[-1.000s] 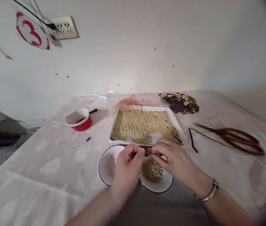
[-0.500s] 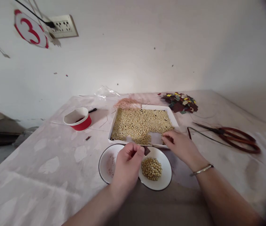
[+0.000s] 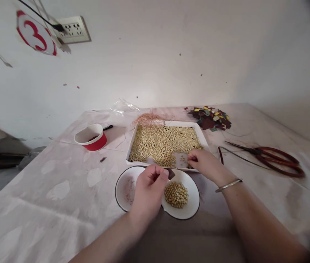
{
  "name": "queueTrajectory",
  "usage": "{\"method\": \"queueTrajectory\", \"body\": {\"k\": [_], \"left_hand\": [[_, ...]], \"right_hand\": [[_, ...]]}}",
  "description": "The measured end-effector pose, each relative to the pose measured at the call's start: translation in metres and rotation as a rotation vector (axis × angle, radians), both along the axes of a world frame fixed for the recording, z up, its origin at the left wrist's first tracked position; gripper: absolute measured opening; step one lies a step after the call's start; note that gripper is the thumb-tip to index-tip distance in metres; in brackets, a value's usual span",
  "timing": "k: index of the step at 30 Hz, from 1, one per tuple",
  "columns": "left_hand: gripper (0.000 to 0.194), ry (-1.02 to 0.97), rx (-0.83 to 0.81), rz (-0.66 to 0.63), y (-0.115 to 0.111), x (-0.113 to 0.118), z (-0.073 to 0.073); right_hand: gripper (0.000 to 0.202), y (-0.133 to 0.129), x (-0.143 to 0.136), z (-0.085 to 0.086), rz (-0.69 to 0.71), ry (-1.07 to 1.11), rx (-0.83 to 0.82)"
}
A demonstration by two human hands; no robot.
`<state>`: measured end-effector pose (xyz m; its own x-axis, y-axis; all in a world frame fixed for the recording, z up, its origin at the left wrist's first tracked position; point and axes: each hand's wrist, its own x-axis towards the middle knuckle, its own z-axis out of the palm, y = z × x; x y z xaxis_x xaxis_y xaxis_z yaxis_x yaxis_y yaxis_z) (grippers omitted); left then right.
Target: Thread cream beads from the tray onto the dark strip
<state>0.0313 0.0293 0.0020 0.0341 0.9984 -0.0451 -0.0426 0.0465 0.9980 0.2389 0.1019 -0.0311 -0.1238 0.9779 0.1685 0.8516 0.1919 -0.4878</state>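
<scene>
My left hand (image 3: 149, 188) is pinched round a small dark brown square piece (image 3: 171, 174), held above the gap between two white dishes. The right-hand dish (image 3: 194, 195) has a heap of tan bead-like balls (image 3: 176, 194) in it. In the left-hand dish (image 3: 121, 188) lie pinkish crumbs, partly covered by my hand. My right hand (image 3: 205, 165) is at the front right of a white tray (image 3: 203, 138) full of pale round beads (image 3: 161, 144). Its fingers are closed together beside a bare patch with a few loose beads; whatever is between them is hidden.
Large red-handled scissors (image 3: 278, 160) lie at the right, near a dark wire. Behind the tray are coloured scraps (image 3: 211, 118) and a bundle of reddish strands (image 3: 148, 119). A red and white tub (image 3: 96, 143) and a black pen (image 3: 108, 127) are at the left.
My right hand has shifted slightly left along the tray's front. A few loose beads now show in the bare patch beside its fingers. My left hand stays in place with the brown piece.
</scene>
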Motion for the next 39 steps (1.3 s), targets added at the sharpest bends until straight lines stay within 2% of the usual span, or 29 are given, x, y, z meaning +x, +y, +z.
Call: {"method": "queueTrajectory", "body": {"k": [4, 9, 12, 15, 21, 31, 36, 39], "left_hand": [[0.019, -0.010, -0.007, -0.001, 0.000, 0.001, 0.001], [0.018, -0.033, -0.020, -0.004, 0.001, 0.001, 0.004], [0.019, -0.037, -0.036, -0.005, 0.001, 0.001, 0.007], [0.018, -0.038, -0.043, 0.008, 0.000, 0.001, 0.008], [0.019, -0.035, -0.048, 0.002, 0.001, 0.000, 0.010], [0.020, -0.058, -0.066, 0.004, 0.002, 0.000, 0.010], [0.020, -0.071, -0.065, 0.014, 0.002, 0.000, 0.012], [0.020, -0.082, -0.069, 0.011, 0.002, 0.000, 0.011]], "right_hand": [[0.013, -0.007, 0.000, 0.006, -0.050, 0.065, 0.075], [0.013, -0.041, -0.020, 0.033, -0.125, 0.195, 0.201], [0.010, -0.068, -0.043, 0.046, 0.031, 0.278, 0.360], [0.010, -0.081, -0.062, 0.047, 0.178, 0.243, 0.422], [0.016, -0.077, -0.067, 0.038, 0.238, 0.119, 0.463], [0.018, -0.079, -0.072, 0.042, 0.244, 0.049, 0.573], [0.013, -0.077, -0.071, 0.042, 0.177, 0.058, 0.600], [0.018, -0.078, -0.073, 0.042, 0.208, 0.035, 0.611]]}}
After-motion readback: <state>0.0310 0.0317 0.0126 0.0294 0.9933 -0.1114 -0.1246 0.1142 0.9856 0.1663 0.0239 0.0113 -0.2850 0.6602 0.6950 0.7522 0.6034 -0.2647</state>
